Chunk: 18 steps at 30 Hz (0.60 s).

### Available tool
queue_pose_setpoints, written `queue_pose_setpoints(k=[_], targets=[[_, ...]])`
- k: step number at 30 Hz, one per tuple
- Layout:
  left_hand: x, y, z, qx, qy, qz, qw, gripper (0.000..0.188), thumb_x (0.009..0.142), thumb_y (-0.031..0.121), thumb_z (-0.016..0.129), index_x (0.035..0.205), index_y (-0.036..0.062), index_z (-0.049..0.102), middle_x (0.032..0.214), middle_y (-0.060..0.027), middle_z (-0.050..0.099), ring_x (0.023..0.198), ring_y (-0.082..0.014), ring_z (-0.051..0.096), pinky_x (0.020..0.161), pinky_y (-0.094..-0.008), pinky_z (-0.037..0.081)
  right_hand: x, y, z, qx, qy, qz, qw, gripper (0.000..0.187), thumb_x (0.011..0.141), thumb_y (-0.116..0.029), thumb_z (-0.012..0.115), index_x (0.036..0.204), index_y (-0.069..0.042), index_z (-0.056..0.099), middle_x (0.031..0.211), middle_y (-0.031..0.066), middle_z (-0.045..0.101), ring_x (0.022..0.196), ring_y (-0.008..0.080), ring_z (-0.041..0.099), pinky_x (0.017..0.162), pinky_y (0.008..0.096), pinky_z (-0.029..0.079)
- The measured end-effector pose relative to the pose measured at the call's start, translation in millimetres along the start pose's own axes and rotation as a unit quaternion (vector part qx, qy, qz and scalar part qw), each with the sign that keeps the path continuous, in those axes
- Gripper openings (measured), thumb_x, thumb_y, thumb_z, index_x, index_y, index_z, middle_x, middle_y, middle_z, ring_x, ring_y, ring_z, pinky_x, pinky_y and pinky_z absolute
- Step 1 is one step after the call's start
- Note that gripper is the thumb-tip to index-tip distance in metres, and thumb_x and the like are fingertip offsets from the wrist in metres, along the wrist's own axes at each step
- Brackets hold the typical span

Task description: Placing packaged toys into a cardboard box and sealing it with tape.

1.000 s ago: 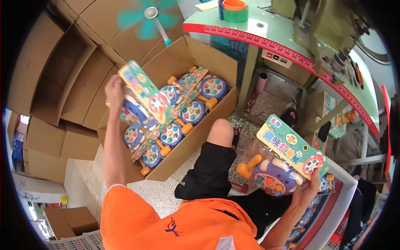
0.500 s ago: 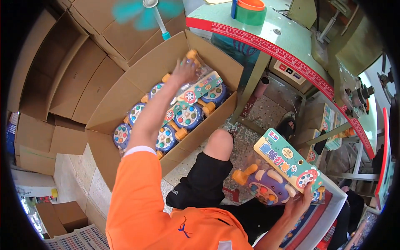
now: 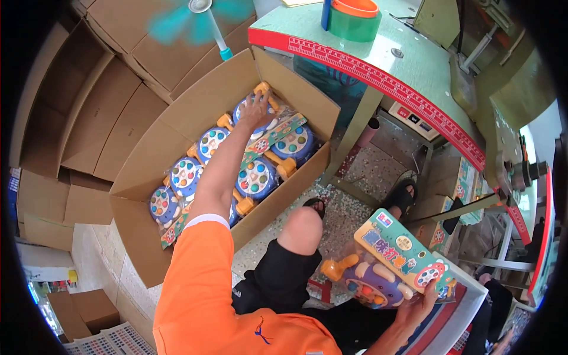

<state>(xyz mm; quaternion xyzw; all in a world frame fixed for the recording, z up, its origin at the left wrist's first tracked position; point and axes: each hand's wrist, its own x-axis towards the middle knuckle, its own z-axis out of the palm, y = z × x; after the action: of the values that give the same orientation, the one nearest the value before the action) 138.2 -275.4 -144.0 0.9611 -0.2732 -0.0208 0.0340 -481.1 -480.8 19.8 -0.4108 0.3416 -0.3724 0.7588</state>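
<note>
My left hand [image 3: 254, 112] reaches into a large open cardboard carton [image 3: 160, 127]. Its fingers are spread and rest on a bagged round toy [image 3: 241, 111] at the far end, beside an orange-yellow toy hammer [image 3: 262, 89]. Several similar blue-purple toys with coloured buttons lie in rows there, such as one bagged toy [image 3: 256, 178]. Low on the right, my right hand [image 3: 417, 305] is closed on the lower corner of another packaged toy [image 3: 374, 283], which has a green and yellow header card [image 3: 405, 248]. My left forearm hides part of the carton's contents.
A green-topped table [image 3: 402, 65] with a red ruler edge stands at the far right, carrying tape rolls [image 3: 354, 21]. A white bin [image 3: 467, 296] sits below my right hand. Stacked cartons [image 3: 106, 124] fill the left. A turning fan [image 3: 198, 15] is behind the carton.
My left hand has spread over the far toy, which now lies face up among the others. The packaged toy in my right hand has dropped slightly. The whole view has shifted a little.
</note>
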Motion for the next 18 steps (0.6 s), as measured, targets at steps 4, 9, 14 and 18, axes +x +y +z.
queue_pose_setpoints(k=[4, 9, 14, 18], targets=[[20, 2, -2, 0.011, -0.037, -0.030, 0.999, 0.110, 0.072, 0.069, 0.072, 0.156, 0.0156, 0.025, 0.164, -0.0115, 0.019, 0.146, -0.0475, 0.023, 0.109, -0.0695, 0.029, 9, 11, 2, -0.016, 0.035, -0.013, 0.999, 0.045, 0.100, -0.025, 0.057, 0.133, 0.004, 0.049, 0.123, 0.0165, 0.062, 0.108, 0.0262, 0.065, 0.092, 0.0377, 0.054], [21, -9, -5, 0.033, -0.115, -0.059, 0.991, 0.123, 0.062, 0.074, 0.077, 0.156, 0.0146, 0.025, 0.165, -0.0116, 0.017, 0.147, -0.0474, 0.021, 0.113, -0.0667, 0.026, 21, 15, 20, -0.019, 0.074, 0.012, 0.997, 0.047, 0.096, -0.025, 0.063, 0.128, 0.008, 0.050, 0.117, 0.0193, 0.064, 0.100, 0.0280, 0.068, 0.086, 0.0406, 0.057], [33, -15, 2, 0.051, -0.146, -0.027, 0.988, 0.118, 0.061, 0.073, 0.078, 0.151, 0.0092, 0.035, 0.158, -0.0154, 0.033, 0.141, -0.0450, 0.035, 0.111, -0.0586, 0.036, 29, 21, 14, 0.013, 0.034, 0.031, 0.999, 0.039, 0.099, -0.020, 0.058, 0.130, 0.003, 0.053, 0.121, 0.0133, 0.064, 0.105, 0.0251, 0.065, 0.091, 0.0397, 0.053], [45, 3, 36, 0.055, -0.082, 0.069, 0.993, 0.078, 0.069, 0.064, 0.077, 0.115, 0.0020, 0.061, 0.115, -0.0204, 0.067, 0.108, -0.0360, 0.065, 0.092, -0.0496, 0.051, 12, 1, 9, -0.002, 0.092, 0.028, 0.995, 0.033, 0.093, -0.020, 0.066, 0.117, 0.002, 0.060, 0.113, 0.0101, 0.063, 0.104, 0.0248, 0.063, 0.093, 0.0430, 0.052]])
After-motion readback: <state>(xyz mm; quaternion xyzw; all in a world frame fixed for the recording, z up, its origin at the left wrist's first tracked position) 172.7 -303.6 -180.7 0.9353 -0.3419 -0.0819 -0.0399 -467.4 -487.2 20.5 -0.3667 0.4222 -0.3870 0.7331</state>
